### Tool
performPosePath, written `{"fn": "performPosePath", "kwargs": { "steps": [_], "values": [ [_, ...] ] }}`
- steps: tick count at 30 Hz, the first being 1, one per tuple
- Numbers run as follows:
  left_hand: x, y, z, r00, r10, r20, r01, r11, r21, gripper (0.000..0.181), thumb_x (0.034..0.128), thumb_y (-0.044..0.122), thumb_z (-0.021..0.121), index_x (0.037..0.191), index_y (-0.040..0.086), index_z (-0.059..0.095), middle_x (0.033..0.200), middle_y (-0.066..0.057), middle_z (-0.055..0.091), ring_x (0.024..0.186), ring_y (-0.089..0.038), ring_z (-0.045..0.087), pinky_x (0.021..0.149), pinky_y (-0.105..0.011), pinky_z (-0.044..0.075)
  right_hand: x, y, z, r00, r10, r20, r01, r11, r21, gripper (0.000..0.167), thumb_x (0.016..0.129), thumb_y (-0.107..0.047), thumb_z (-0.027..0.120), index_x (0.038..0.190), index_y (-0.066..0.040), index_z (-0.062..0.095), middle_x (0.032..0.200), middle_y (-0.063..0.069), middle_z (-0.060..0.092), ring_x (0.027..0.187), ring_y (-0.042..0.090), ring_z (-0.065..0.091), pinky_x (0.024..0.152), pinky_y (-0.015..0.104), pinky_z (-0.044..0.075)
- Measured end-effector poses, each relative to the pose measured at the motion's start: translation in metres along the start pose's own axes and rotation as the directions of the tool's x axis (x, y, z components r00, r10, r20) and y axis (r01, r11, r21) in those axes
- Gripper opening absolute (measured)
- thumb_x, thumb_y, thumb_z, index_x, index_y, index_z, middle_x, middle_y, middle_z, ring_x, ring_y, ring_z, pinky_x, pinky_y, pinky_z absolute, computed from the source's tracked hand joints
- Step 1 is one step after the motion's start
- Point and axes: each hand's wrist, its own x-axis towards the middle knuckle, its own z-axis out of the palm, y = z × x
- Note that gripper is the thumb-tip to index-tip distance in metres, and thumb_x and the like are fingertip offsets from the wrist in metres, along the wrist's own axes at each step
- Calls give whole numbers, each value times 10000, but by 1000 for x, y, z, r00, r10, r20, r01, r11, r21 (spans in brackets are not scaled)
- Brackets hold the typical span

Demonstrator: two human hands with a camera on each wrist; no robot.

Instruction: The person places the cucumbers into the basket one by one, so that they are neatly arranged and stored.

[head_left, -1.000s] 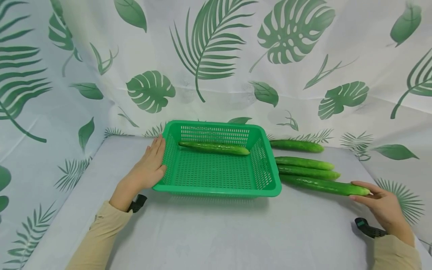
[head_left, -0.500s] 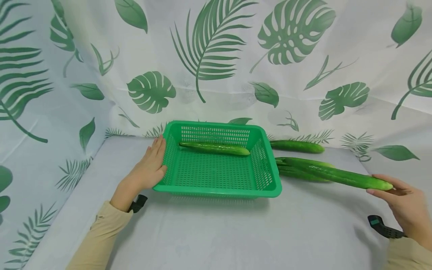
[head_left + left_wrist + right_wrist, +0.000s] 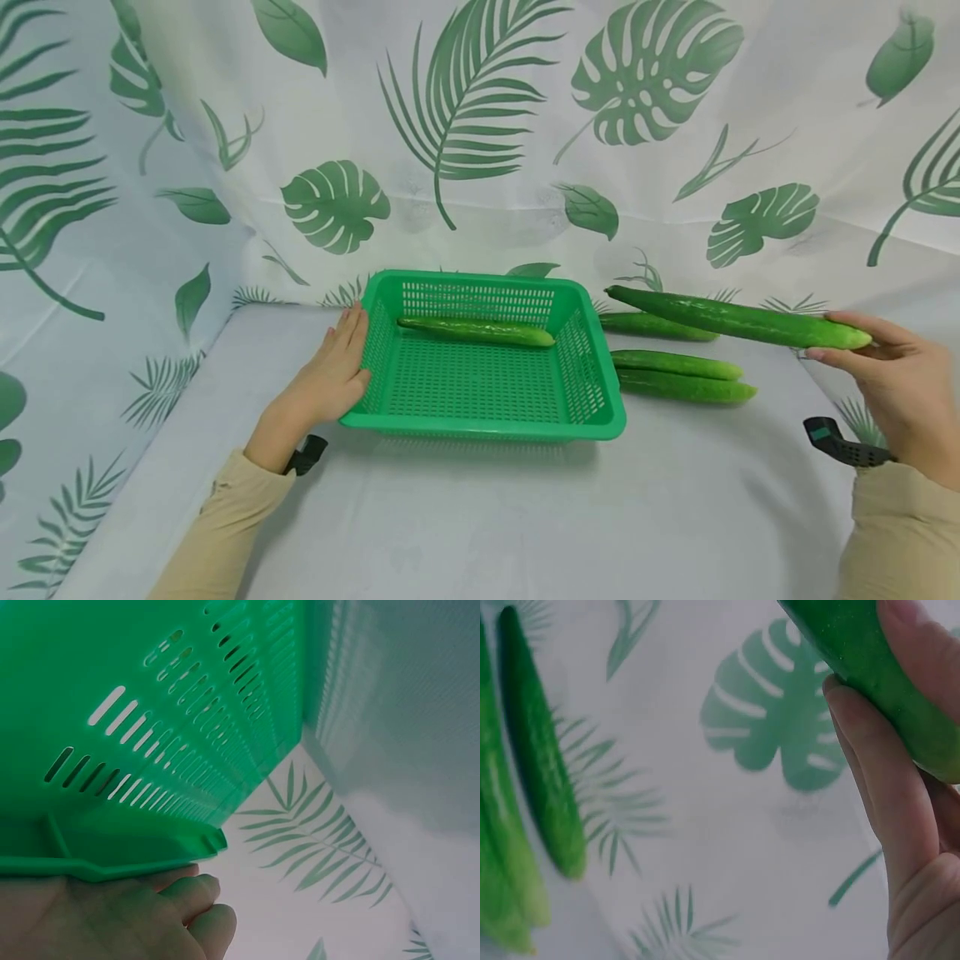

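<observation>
In the head view, a green slotted basket (image 3: 480, 430) stands mid-table with one cucumber (image 3: 476, 331) lying along its far side. The left hand (image 3: 324, 372) lies with straight fingers against the basket's left rim; the left wrist view has this hand (image 3: 127, 915) touching the rim (image 3: 97, 871). At the right, the right hand (image 3: 896, 367) pinches the pale end of a cucumber (image 3: 738, 320) between thumb and fingers, raised above the table and pointing left. In the right wrist view, the hand (image 3: 907, 772) grips that cucumber (image 3: 877, 675).
Right of the basket two cucumbers lie side by side, a nearer one (image 3: 690, 387) and a farther one (image 3: 678, 364). Another cucumber (image 3: 660, 326) lies behind them, partly under the raised one in the head view. A leaf-patterned cloth (image 3: 480, 208) hangs behind the table.
The right hand has lifted its cucumber off the table, away from the two beside it, moving it right, then up and back. The left hand and basket have stayed in place.
</observation>
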Motion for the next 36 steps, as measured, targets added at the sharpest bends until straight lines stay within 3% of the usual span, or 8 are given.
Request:
{"fn": "performPosePath", "kwargs": {
  "steps": [11, 15, 18, 22, 25, 28, 30, 36],
  "values": [
    [-1, 0, -1, 1000, 5, -1, -5, 1000, -2, 739, 957, 80, 371, 1539, -94, -50, 1621, -226, -140, 1493, -360, -118, 1189, -565, 23, 40, -23, 87, 990, -41, 132, 36, 999, 41, 509, 766, 223, 705, 1248, 68, 658, 1058, 63, 660, 818, 130, 663, 737, 181, 557],
    [-1, 1, -1, 1000, 8, 1, -8, 1000, -4, 738, 955, 75, 372, 1537, -99, -46, 1620, -241, -127, 1493, -369, -112, 1187, -570, 24, 50, -24, 123, 985, -56, 164, 61, 998, -25, 505, 759, 156, 761, 1243, 42, 672, 1064, 46, 648, 827, 136, 633, 764, 172, 549],
    [-1, 1, -1, 1000, 9, 0, -9, 1000, 5, 737, 954, 72, 373, 1536, -103, -43, 1620, -246, -122, 1493, -379, -102, 1186, -574, 31, 55, -22, 151, 982, -65, 179, 93, 984, -150, 506, 761, 67, 808, 1248, 6, 683, 1116, 22, 639, 813, 137, 607, 731, 157, 533],
    [0, 0, 0, 1000, 11, -2, -11, 1000, 7, 734, 953, 70, 367, 1536, -104, -43, 1620, -245, -123, 1493, -379, -101, 1187, -573, 33, 60, -14, 191, 971, -49, 234, 112, 958, -265, 511, 770, -5, 830, 1258, -4, 677, 1209, 25, 598, 849, 132, 624, 701, 184, 534],
    [0, -1, 0, 1000, 12, -6, -12, 1000, 3, 733, 949, 65, 363, 1535, -105, -43, 1619, -247, -123, 1493, -382, -99, 1187, -572, 31, 61, -4, 219, 952, -44, 304, 146, 935, -323, 485, 791, -39, 825, 1251, 2, 677, 1212, 56, 600, 898, 136, 656, 735, 211, 549],
    [-1, -1, 0, 1000, 13, -8, -13, 1000, 8, 733, 947, 61, 362, 1535, -105, -43, 1620, -244, -126, 1493, -386, -95, 1188, -571, 31, 61, 9, 241, 933, -41, 358, 201, 884, -423, 445, 810, -108, 826, 1230, -28, 699, 1187, 33, 638, 885, 133, 657, 743, 231, 537],
    [-1, -1, 0, 1000, 15, -10, -15, 1000, 11, 733, 948, 60, 362, 1536, -103, -44, 1620, -240, -128, 1494, -384, -96, 1188, -570, 31, 59, 18, 253, 924, -24, 382, 209, 869, -448, 422, 814, -120, 824, 1212, -35, 711, 1150, 47, 664, 859, 158, 648, 726, 265, 527],
    [-1, -1, 1, 1000, 21, -12, -21, 1000, -4, 742, 951, 76, 367, 1536, -99, -54, 1620, -223, -148, 1492, -369, -117, 1186, -572, 21, 49, 46, 276, 901, 103, 421, 106, 890, -444, 440, 803, -85, 826, 1222, -28, 702, 1101, 133, 672, 879, 202, 635, 770, 349, 550]
  ]
}}
